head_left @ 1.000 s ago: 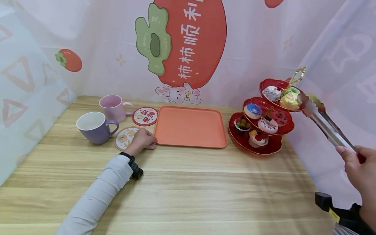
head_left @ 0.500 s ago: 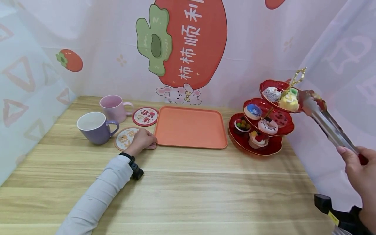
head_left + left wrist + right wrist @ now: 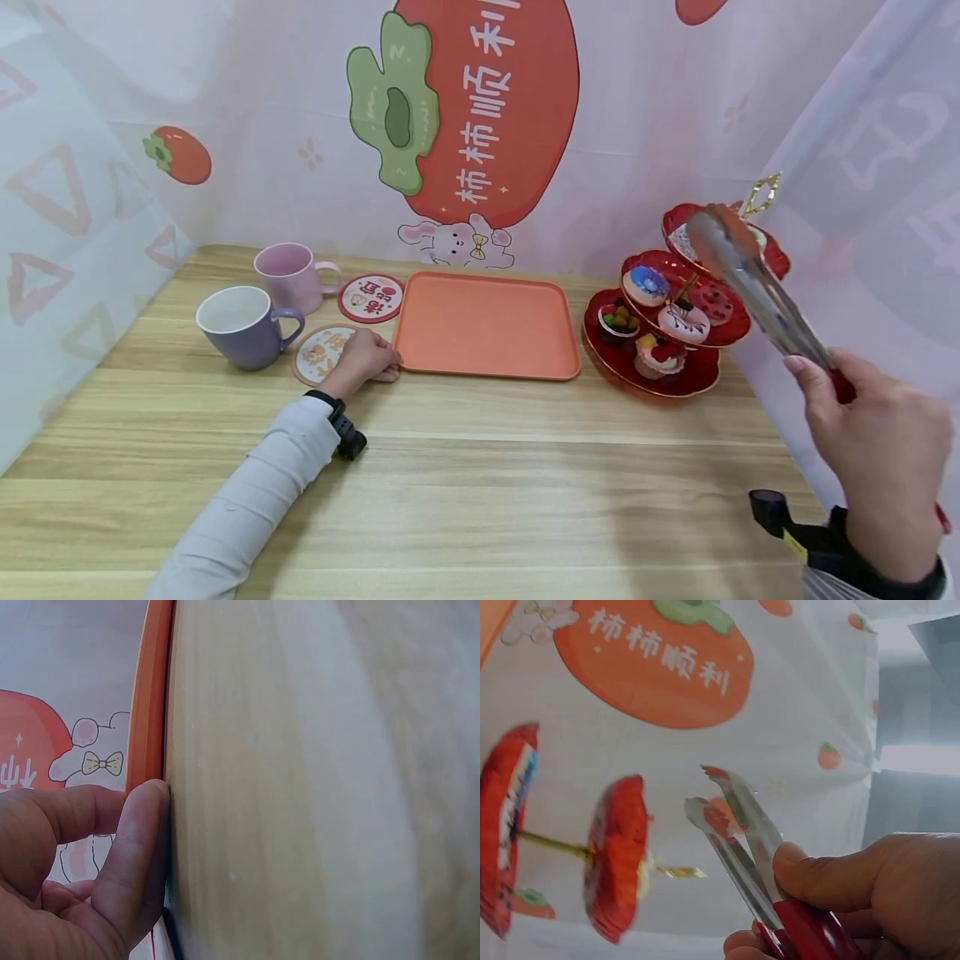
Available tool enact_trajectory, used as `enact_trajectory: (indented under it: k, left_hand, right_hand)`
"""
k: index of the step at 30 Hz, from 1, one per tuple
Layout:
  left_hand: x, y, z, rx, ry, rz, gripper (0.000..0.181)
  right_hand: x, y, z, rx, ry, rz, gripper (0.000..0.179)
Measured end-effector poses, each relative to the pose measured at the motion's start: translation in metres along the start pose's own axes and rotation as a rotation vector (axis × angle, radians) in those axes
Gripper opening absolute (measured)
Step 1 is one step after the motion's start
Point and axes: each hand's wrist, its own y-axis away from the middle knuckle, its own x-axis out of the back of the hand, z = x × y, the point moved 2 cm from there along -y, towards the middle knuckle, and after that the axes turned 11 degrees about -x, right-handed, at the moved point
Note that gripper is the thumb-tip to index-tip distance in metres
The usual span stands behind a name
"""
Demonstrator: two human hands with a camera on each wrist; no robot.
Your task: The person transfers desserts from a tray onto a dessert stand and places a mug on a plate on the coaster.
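My left hand [image 3: 365, 357] pinches the near left corner of the orange tray [image 3: 487, 327]; the left wrist view has thumb and a finger on the tray's rim [image 3: 150, 697]. My right hand [image 3: 877, 433] grips metal tongs [image 3: 776, 308] by their red handles [image 3: 817, 930]. The tongs' tips overlap the top tier of a red three-tier stand [image 3: 701, 373] in the head view, partly hiding the pastries there. In the right wrist view the tips stand slightly apart with nothing between them, off to the side of the stand's top.
Lower tiers hold a blue-topped donut [image 3: 647, 285], a white striped donut [image 3: 684, 321], a fruit tart [image 3: 618, 318] and a cupcake [image 3: 660, 357]. A purple mug [image 3: 243, 333], a pink mug [image 3: 288, 279] and two round coasters [image 3: 371, 297] lie left of the tray. Printed cloth hangs behind.
My right hand has carried the tongs left, from the right side of the stand's top tier to over it in the head view. My left hand and the tray have stayed put.
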Motion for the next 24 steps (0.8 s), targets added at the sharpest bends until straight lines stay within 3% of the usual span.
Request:
enact_trajectory:
  k: [3,7,21,24]
  left_hand:
    - [0.000,0.000,0.000,0.002,0.005,0.006,0.012]
    - [0.000,0.001,0.000,0.001,0.002,0.006,0.012]
    - [0.001,0.001,0.002,-0.006,-0.007,0.003,0.014]
    - [0.000,0.002,0.002,-0.004,-0.008,0.001,0.014]
  right_hand:
    - [-0.012,0.001,-0.006,0.088,-0.040,0.017,0.033]
    - [-0.030,0.002,-0.013,0.144,-0.106,-0.010,0.034]
    - [-0.083,0.013,-0.040,0.136,-0.144,-0.199,0.044]
    - [-0.096,0.016,-0.043,0.135,-0.168,-0.248,0.039]
